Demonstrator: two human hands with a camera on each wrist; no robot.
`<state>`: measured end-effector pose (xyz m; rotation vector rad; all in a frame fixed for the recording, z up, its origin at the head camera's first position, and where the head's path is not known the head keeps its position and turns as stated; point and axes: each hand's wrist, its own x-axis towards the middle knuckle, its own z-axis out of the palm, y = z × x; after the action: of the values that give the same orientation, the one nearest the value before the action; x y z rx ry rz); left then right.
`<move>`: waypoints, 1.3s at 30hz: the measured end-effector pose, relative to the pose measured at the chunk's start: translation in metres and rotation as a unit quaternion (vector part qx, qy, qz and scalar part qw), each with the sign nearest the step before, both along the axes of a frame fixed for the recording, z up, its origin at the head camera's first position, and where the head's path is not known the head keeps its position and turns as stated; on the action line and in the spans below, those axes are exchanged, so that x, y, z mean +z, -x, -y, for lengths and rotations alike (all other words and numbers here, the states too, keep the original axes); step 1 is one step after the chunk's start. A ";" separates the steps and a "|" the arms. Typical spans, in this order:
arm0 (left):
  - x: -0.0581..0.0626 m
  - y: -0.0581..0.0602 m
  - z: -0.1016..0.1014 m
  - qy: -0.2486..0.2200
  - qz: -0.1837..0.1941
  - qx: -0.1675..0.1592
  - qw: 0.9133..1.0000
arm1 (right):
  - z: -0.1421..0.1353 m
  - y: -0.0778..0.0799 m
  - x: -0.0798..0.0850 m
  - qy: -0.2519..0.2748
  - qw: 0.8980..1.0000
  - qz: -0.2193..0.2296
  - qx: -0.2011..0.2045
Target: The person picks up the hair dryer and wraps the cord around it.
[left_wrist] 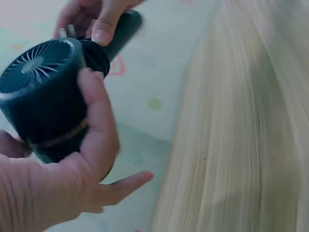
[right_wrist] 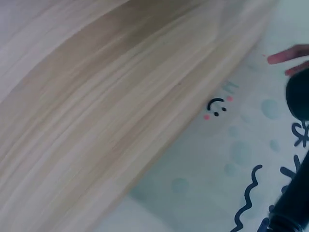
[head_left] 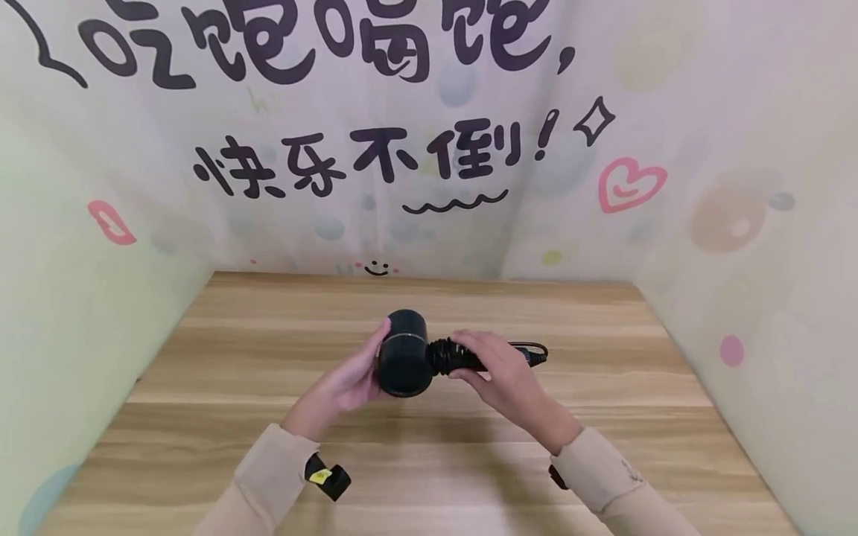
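Note:
A dark hair dryer (head_left: 405,361) is held above the table by both hands. My left hand (head_left: 358,378) grips its round barrel, thumb along one side; the left wrist view shows the finned end (left_wrist: 36,67) of the barrel. My right hand (head_left: 499,372) holds the handle side, where black cord (head_left: 440,356) is wound in coils. A cord loop (head_left: 536,347) sticks out past the right hand. Two plug prongs (left_wrist: 67,32) show near the right fingers in the left wrist view. Only part of the dryer's handle (right_wrist: 295,200) enters the right wrist view, and the right hand is hidden there.
Below lies a wood-grain table (head_left: 268,313), closed in by a printed back wall (head_left: 375,231) and pale side walls. Each forearm wears a beige sleeve (head_left: 275,465), with a black wrist strap piece (head_left: 331,480) at the left cuff.

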<state>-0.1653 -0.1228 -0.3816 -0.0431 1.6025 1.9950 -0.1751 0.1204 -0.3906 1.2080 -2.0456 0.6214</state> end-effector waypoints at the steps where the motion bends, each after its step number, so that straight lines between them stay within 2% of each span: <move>1: 0.001 0.000 0.002 -0.010 -0.005 0.003 1.000 | 0.000 0.000 0.002 0.011 0.999 0.030 0.002; 4: 0.002 -0.001 0.006 -0.029 -0.028 0.018 0.999 | 0.001 -0.002 0.005 0.020 0.991 0.131 -0.012; 6: 0.001 -0.001 0.007 -0.035 -0.041 0.031 0.998 | 0.000 -0.001 0.007 0.026 0.977 0.209 -0.020; 8: -0.002 -0.001 0.007 -0.013 -0.060 0.035 0.998 | -0.002 0.001 0.008 0.043 0.950 0.307 -0.032; 10: -0.004 -0.002 0.008 0.043 -0.106 0.025 0.993 | -0.006 0.007 0.010 0.066 0.911 0.406 -0.037; 11: -0.005 -0.002 0.007 0.078 -0.139 0.017 0.987 | -0.007 0.011 0.010 0.076 0.890 0.448 -0.038; 12: -0.006 -0.001 0.007 0.120 -0.175 0.007 0.977 | -0.009 0.015 0.010 0.082 0.870 0.484 -0.040; 13: -0.008 -0.001 0.006 0.160 -0.208 -0.002 0.965 | -0.011 0.020 0.010 0.084 0.852 0.515 -0.041; 14: -0.009 0.000 0.005 0.194 -0.240 -0.009 0.951 | -0.012 0.025 0.010 0.081 0.838 0.538 -0.039; 16: -0.014 0.004 0.002 0.239 -0.281 -0.013 0.929 | -0.014 0.034 0.008 0.065 0.819 0.569 -0.036; 18: -0.018 0.008 -0.001 0.272 -0.284 -0.003 0.919 | -0.015 0.042 0.004 0.039 0.807 0.588 -0.040; 20: -0.024 0.011 -0.004 0.300 -0.271 0.020 0.914 | -0.013 0.049 -0.001 0.024 0.801 0.597 -0.038; 21: -0.026 0.013 -0.006 0.313 -0.264 0.029 0.912 | -0.010 0.052 -0.005 0.016 0.804 0.593 -0.045; 24: -0.033 0.018 -0.013 0.346 -0.253 0.045 0.903 | 0.001 0.061 -0.015 0.007 0.819 0.566 -0.088; 25: -0.035 0.021 -0.015 0.353 -0.253 0.047 0.900 | 0.007 0.064 -0.018 0.010 0.828 0.550 -0.111; 27: -0.038 0.025 -0.019 0.367 -0.257 0.049 0.892 | 0.018 0.069 -0.024 0.018 0.834 0.527 -0.165; 29: -0.042 0.030 -0.023 0.381 -0.256 0.055 0.887 | 0.027 0.074 -0.029 0.024 0.831 0.515 -0.208; 32: -0.047 0.037 -0.024 0.400 -0.249 0.066 0.880 | 0.038 0.078 -0.037 0.026 0.816 0.521 -0.249; 35: -0.054 0.045 -0.022 0.413 -0.241 0.064 0.876 | 0.045 0.082 -0.046 0.008 0.802 0.532 -0.271; 39: -0.062 0.053 -0.019 0.424 -0.222 0.059 0.876 | 0.051 0.089 -0.053 -0.024 0.792 0.538 -0.289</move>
<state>-0.2185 -0.1043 -0.4440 -0.0162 2.7274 1.2662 -0.2642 0.0696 -0.4436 0.0659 -3.1575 1.0783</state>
